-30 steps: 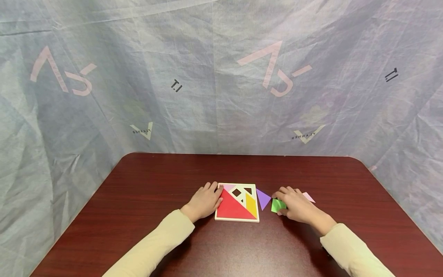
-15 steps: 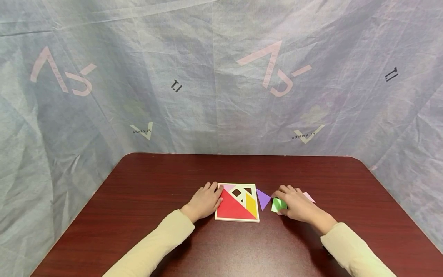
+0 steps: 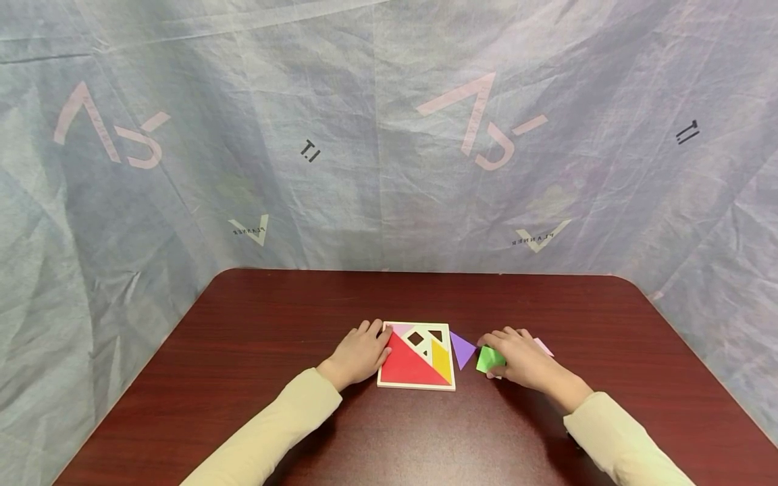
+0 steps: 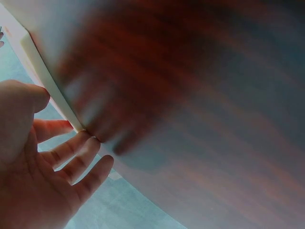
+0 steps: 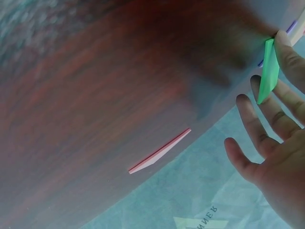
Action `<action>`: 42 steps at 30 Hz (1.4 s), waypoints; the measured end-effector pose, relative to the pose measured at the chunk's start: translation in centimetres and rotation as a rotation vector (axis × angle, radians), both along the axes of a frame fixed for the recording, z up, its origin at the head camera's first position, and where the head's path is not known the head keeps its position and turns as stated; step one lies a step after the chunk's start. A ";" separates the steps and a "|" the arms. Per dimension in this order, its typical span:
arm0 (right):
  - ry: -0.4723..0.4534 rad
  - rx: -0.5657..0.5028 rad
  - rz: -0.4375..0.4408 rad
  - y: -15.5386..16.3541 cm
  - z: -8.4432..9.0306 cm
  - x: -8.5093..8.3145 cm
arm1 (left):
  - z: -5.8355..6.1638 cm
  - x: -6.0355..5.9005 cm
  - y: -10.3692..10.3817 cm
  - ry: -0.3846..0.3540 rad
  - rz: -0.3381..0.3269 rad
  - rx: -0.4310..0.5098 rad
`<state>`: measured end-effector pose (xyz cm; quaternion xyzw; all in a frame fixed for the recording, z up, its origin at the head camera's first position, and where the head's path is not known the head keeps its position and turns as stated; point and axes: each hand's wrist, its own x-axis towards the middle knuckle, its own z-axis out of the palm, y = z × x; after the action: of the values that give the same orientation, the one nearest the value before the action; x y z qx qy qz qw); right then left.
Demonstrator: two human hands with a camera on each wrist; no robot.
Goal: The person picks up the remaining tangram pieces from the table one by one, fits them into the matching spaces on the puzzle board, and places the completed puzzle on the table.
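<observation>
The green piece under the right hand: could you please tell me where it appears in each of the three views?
Head: the green piece lies on the table right of the puzzle tray, at the right hand fingertips.
Left wrist: not in it.
Right wrist: seen edge-on at the upper right, held between thumb and a finger.
Shared landmark: the dark red table, and the pink piece beside the right hand.

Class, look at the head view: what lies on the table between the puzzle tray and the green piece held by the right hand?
A purple triangle lies flat between the puzzle tray and the green piece, plainly in the head view.
</observation>
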<state>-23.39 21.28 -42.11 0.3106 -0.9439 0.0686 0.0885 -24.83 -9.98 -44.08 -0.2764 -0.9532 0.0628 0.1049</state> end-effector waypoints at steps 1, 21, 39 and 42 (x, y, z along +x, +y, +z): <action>0.004 0.001 0.001 0.0 0.0 0.0 | 0.0 0.0 0.0 0.001 0.000 -0.002; 0.092 -0.057 0.029 -0.1 0.1 0.0 | 0.3 0.1 0.1 -0.023 0.010 0.002; 0.059 -0.111 0.039 -0.6 0.2 -0.4 | 0.3 0.1 0.1 -0.005 0.002 -0.008; 0.063 -0.122 0.038 -0.8 0.2 -0.4 | 0.4 0.1 0.1 -0.006 0.002 -0.008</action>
<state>-23.80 20.49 -41.91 0.3244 -0.9286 0.1179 0.1358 -24.74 -9.89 -43.68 -0.2759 -0.9536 0.0660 0.1008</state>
